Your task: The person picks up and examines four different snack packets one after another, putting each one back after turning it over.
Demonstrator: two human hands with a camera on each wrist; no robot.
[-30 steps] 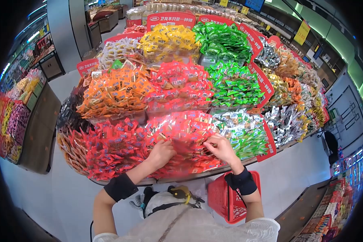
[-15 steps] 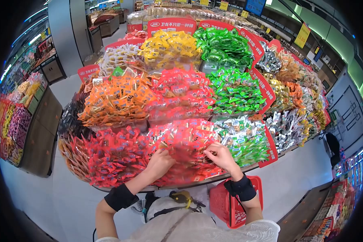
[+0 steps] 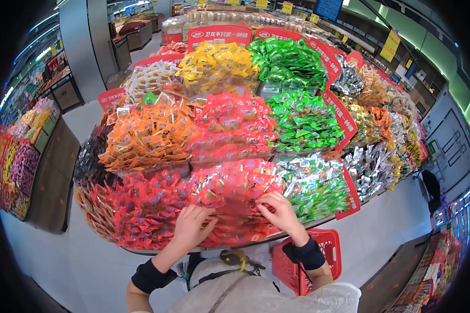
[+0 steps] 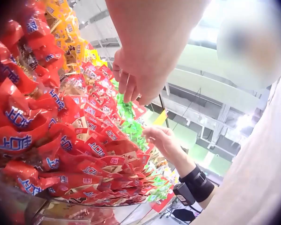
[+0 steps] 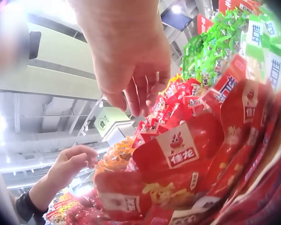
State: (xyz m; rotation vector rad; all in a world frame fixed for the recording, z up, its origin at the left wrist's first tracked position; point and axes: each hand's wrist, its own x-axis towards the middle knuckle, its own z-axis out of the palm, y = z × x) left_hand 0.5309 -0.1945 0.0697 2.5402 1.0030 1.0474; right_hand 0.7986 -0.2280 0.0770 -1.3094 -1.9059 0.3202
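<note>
In the head view, my left hand [image 3: 192, 225] is over the near edge of the front bins, its fingers loosely extended over red snack packets [image 3: 225, 180]. To its right, my right hand [image 3: 278, 211] has relaxed, bent fingers above the same heap, near the white-and-green packets [image 3: 318, 185]. Nothing shows in either hand. The right wrist view has large red packets [image 5: 178, 145] with a cartoon label just below the right hand's fingertips. From the left wrist, glossy red packets [image 4: 18, 117] fill the side below the left hand [image 4: 143, 61].
Bins of orange [image 3: 146, 135], yellow [image 3: 219, 60] and green packets [image 3: 287, 60] rise in tiers behind, with red sign boards [image 3: 219, 35] along the back. A red shopping basket [image 3: 329, 240] stands on the floor at my right. Another display stand [image 3: 49, 172] is at the left.
My left hand has moved left and back toward me, and its fingers have straightened. My right hand has shifted slightly left. The basket stays at the same place by the stand.
</note>
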